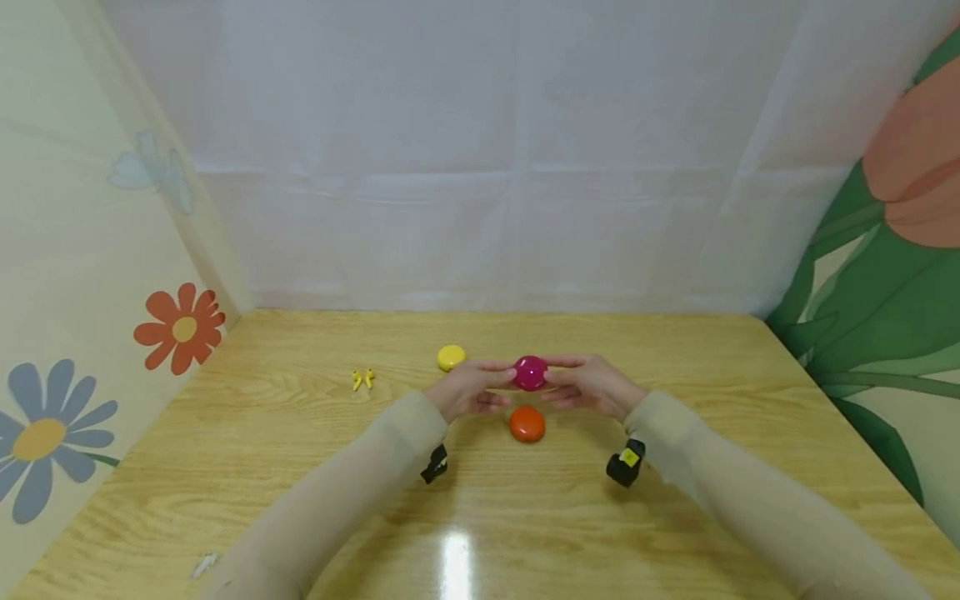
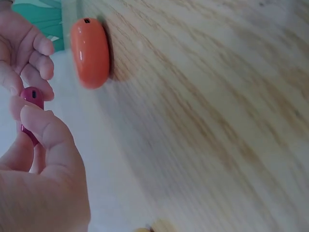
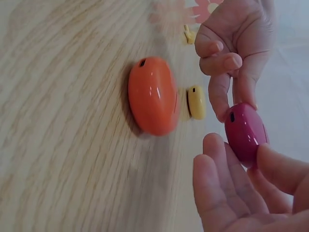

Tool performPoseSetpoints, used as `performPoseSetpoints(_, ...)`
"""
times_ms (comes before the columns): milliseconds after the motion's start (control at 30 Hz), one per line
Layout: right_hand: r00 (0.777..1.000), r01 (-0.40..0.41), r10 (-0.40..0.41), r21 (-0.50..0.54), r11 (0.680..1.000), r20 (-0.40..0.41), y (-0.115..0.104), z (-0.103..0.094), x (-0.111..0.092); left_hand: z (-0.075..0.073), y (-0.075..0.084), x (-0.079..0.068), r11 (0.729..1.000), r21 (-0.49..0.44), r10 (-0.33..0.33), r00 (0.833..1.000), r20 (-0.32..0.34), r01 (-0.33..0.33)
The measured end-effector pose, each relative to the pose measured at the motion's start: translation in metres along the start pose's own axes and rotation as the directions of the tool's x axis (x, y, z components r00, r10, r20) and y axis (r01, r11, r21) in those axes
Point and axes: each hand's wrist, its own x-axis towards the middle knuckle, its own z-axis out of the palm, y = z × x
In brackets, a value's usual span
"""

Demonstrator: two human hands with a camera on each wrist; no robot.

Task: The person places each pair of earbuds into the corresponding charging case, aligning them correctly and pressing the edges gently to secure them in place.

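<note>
A glossy magenta earbud case (image 1: 530,373) is held up above the table between both hands. My left hand (image 1: 468,387) pinches its left side, thumb and fingertips on the edge. From the other side my right hand (image 1: 592,385) pinches it the same way. The case looks closed, and a small dark port shows on its shell (image 3: 245,133) in the right wrist view. Below the hands an orange earbud case (image 1: 527,424) lies on the table, also with a port. Behind the left hand sits a yellow earbud case (image 1: 452,358).
Two yellow earbuds (image 1: 363,380) lie on the wooden table (image 1: 675,517) left of the yellow case. A small whitish item (image 1: 203,565), too blurred to tell, is near the front left. A pale cloth (image 1: 517,167) hangs behind the table; flower-printed panels stand at both sides.
</note>
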Motion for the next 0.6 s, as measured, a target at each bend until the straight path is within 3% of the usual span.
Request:
performPoseSetpoints(300, 0.998, -0.062, 0.062, 0.013, 0.998, 0.008, 0.002, -0.010, 0.010, 0.000, 0.001, 0.012, 0.998, -0.026, -0.052, 0.999, 0.017, 0.052)
performPoseSetpoints(600, 0.995, -0.099, 0.100, -0.043, 0.994, 0.017, 0.004, -0.014, 0.018, -0.004, -0.001, 0.025, 0.995, 0.041, -0.096, 0.995, 0.024, 0.095)
